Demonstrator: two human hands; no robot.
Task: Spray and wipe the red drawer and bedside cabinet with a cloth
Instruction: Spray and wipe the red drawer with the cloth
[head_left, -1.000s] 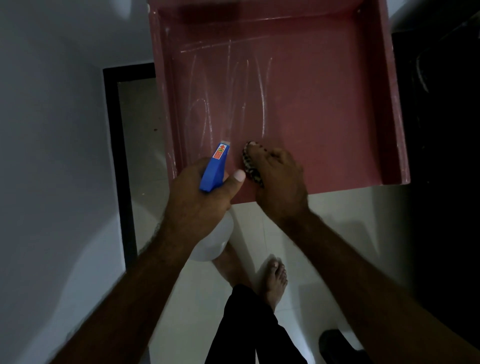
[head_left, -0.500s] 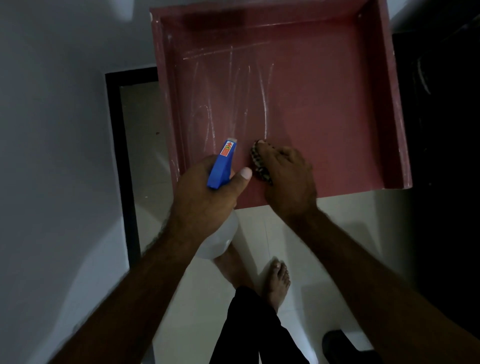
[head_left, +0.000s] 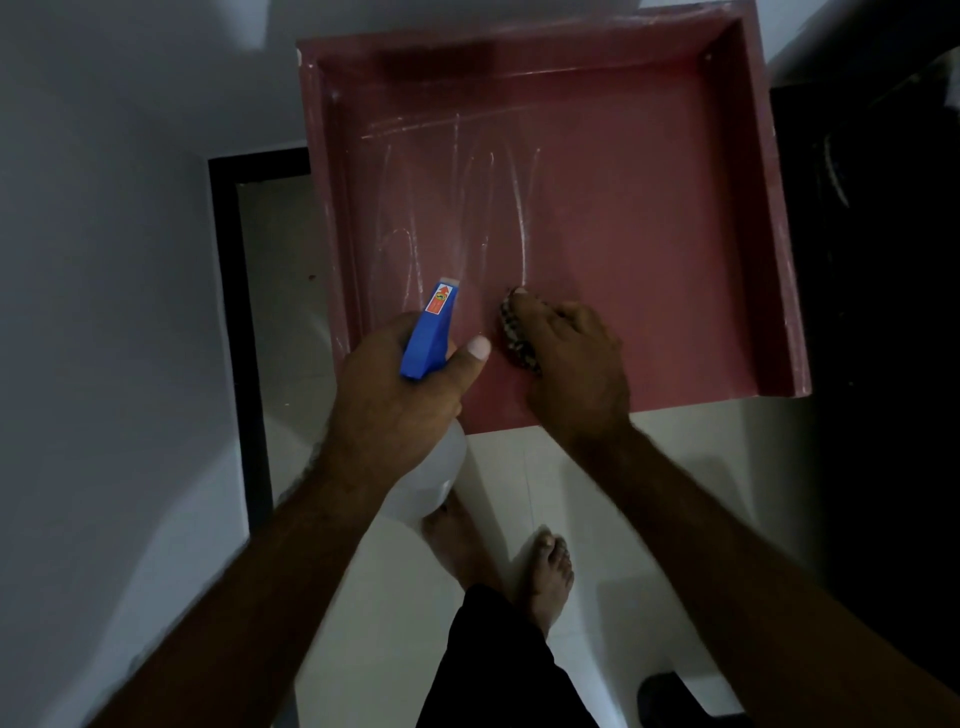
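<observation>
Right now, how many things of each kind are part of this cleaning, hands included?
hands: 2, the left hand and the right hand
spray bottle: 1
cloth: 1
red drawer: 1
Total: 5

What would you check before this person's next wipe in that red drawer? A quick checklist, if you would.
1. Grip: the left hand holds the spray bottle: ok.
2. Aim: the nozzle points into the red drawer: ok.
3. Wiper: the right hand holds the cloth against the drawer floor: ok.
4. Floor clean: not ok, white streaks show across it.
5. Liquid in the bottle: cannot tell, its clear body is mostly hidden and the light is dim.
</observation>
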